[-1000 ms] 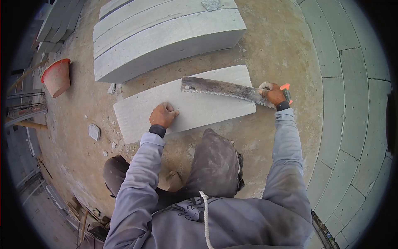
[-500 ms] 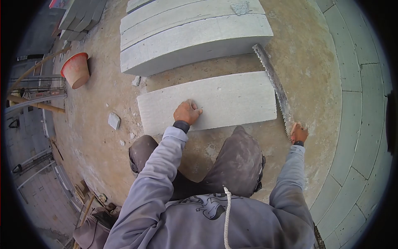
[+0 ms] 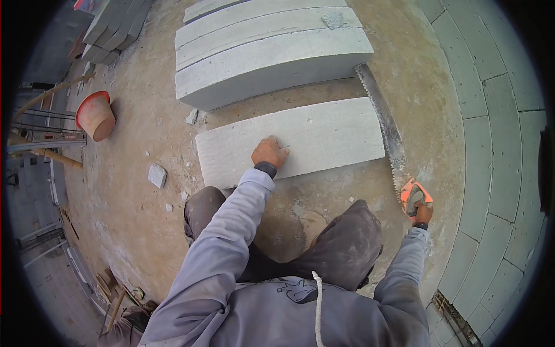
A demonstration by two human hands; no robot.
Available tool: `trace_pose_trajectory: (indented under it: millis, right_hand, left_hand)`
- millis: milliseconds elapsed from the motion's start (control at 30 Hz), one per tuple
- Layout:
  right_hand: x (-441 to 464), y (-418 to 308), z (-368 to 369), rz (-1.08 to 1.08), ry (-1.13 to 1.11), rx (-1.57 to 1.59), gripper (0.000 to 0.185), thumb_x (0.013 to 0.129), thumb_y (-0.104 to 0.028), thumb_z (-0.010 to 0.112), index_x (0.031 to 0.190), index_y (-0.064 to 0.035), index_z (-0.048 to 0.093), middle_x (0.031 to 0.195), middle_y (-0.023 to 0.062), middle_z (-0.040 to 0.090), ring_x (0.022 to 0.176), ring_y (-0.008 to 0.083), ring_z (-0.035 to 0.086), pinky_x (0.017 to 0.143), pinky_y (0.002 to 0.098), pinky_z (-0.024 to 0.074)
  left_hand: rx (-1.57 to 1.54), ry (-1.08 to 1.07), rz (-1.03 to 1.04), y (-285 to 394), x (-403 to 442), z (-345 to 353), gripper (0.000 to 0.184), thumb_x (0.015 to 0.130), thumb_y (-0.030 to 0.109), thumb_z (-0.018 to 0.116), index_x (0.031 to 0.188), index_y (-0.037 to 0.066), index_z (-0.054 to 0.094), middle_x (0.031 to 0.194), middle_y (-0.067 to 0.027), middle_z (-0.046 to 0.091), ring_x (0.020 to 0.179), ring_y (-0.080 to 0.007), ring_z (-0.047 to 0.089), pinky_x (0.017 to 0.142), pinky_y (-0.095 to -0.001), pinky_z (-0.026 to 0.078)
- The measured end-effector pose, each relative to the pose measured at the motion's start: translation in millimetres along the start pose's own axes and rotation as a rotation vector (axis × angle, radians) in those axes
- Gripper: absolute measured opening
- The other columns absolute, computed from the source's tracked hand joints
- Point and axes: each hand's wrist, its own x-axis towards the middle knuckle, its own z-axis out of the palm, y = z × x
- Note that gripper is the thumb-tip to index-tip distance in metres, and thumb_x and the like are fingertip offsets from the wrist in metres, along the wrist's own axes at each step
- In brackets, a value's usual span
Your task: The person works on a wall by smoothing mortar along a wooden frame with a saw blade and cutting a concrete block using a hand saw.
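Note:
A pale grey lightweight concrete block (image 3: 324, 130) lies flat on the floor before my knees. My left hand (image 3: 270, 152) rests on its top face, fingers curled in; whether anything is inside them is hidden. Out to the right, my right hand (image 3: 424, 215) is closed around the orange handle of a handsaw (image 3: 386, 128). The long toothed blade points away from me and runs close along the block's right end. Its tip reaches the right end of the row of blocks behind; I cannot tell whether it touches them.
Several larger blocks (image 3: 272, 58) stand side by side beyond, with a broken chip (image 3: 332, 21) on top. An orange-rimmed bucket (image 3: 96, 118) sits at left, and a loose fragment (image 3: 156, 175) lies nearer me. A block wall (image 3: 480, 168) runs along the right.
My right hand and the saw have drawn back toward me, bringing the orange handle into clear view. My left hand stays on the block. My right knee has shifted, and the view has moved slightly.

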Motion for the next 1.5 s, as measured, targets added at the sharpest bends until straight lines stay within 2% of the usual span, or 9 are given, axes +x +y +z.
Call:
trace_pose_trajectory:
  millis: [133,200,300,400,567,633,800,967,1500]
  right_hand:
    - [-119,-128,-53,-0.07,-0.034,-0.114,0.034,0.064,0.0,0.056,0.098,0.0015,0.058,0.082,0.0041,0.058,0.067,0.0162,0.057,0.064,0.0295,0.0481]
    - [-182,-177,-72,-0.027,-0.163,0.069,0.031,0.066,-0.002,0.058,0.097,0.0024,0.058,0.079,0.0033,0.057,0.064,0.0137,0.055,0.061,0.0271,0.0454]
    - [-247,-211,-86,0.045,-0.364,0.131,0.027,0.069,-0.003,0.061,0.095,0.0025,0.057,0.077,0.0027,0.057,0.062,0.0103,0.052,0.056,0.0239,0.042]
    - [-311,-236,-55,0.003,-0.439,0.101,0.015,0.075,-0.004,0.064,0.087,0.0005,0.058,0.07,0.0004,0.055,0.057,0.0077,0.049,0.052,0.0215,0.0384]
    - [-366,-169,18,-0.187,-0.46,-0.181,0.013,0.078,-0.008,0.066,0.08,-0.0004,0.056,0.063,0.0009,0.053,0.056,0.0089,0.047,0.053,0.0248,0.0401]
    - [-386,-143,61,-0.119,-0.426,0.026,0.013,0.077,-0.007,0.066,0.08,0.0003,0.056,0.064,0.0041,0.053,0.058,0.0109,0.049,0.054,0.0263,0.0416]
    - [-392,-76,125,-0.284,-0.407,-0.002,0.016,0.076,-0.008,0.069,0.079,0.0005,0.055,0.063,0.0089,0.054,0.055,0.0156,0.051,0.054,0.0289,0.0428]
    - [-381,-74,130,-0.367,-0.44,-0.05,0.016,0.076,-0.008,0.068,0.078,-0.0003,0.054,0.062,0.0108,0.055,0.054,0.0205,0.053,0.053,0.0323,0.0432]
    - [-385,-75,148,-0.372,-0.464,-0.038,0.016,0.077,-0.011,0.066,0.08,0.0002,0.055,0.064,0.0159,0.056,0.058,0.0313,0.057,0.056,0.0372,0.0445]
  left_hand:
    - [0.073,-0.023,0.037,-2,9,3,0.034,0.072,0.04,0.07,0.092,0.013,0.064,0.098,-0.0116,0.066,0.095,-0.0279,0.061,0.087,-0.0438,0.042]
    - [0.136,-0.064,0.042,0,14,0,0.039,0.073,0.043,0.068,0.098,0.014,0.064,0.103,-0.0111,0.065,0.1,-0.0276,0.061,0.093,-0.0466,0.038]
    - [0.198,-0.188,0.033,7,12,-20,0.05,0.075,0.047,0.066,0.113,0.014,0.062,0.112,-0.0104,0.064,0.109,-0.0267,0.058,0.1,-0.0486,0.033]
    - [0.263,-0.075,0.115,6,1,-22,0.05,0.074,0.048,0.066,0.111,0.014,0.063,0.113,-0.0087,0.063,0.107,-0.025,0.059,0.1,-0.0447,0.034]
    - [0.201,-0.079,0.095,1,6,-19,0.049,0.073,0.047,0.069,0.11,0.015,0.064,0.114,-0.0092,0.063,0.108,-0.0254,0.059,0.1,-0.0454,0.034]
    - [0.156,-0.092,0.084,0,16,-20,0.049,0.073,0.047,0.07,0.11,0.015,0.064,0.114,-0.0091,0.063,0.107,-0.0254,0.059,0.1,-0.0459,0.033]
    - [0.079,-0.063,0.11,-9,13,-13,0.041,0.07,0.046,0.073,0.097,0.017,0.067,0.101,-0.0071,0.068,0.1,-0.0257,0.061,0.097,-0.0484,0.031]
    - [0.013,0.059,0.137,-16,8,-3,0.032,0.067,0.045,0.075,0.082,0.018,0.066,0.089,-0.0041,0.069,0.091,-0.0231,0.062,0.087,-0.0435,0.033]
    - [-0.039,0.051,0.161,-17,1,-5,0.03,0.068,0.044,0.074,0.079,0.018,0.066,0.085,-0.0029,0.068,0.088,-0.0214,0.062,0.084,-0.0384,0.031]
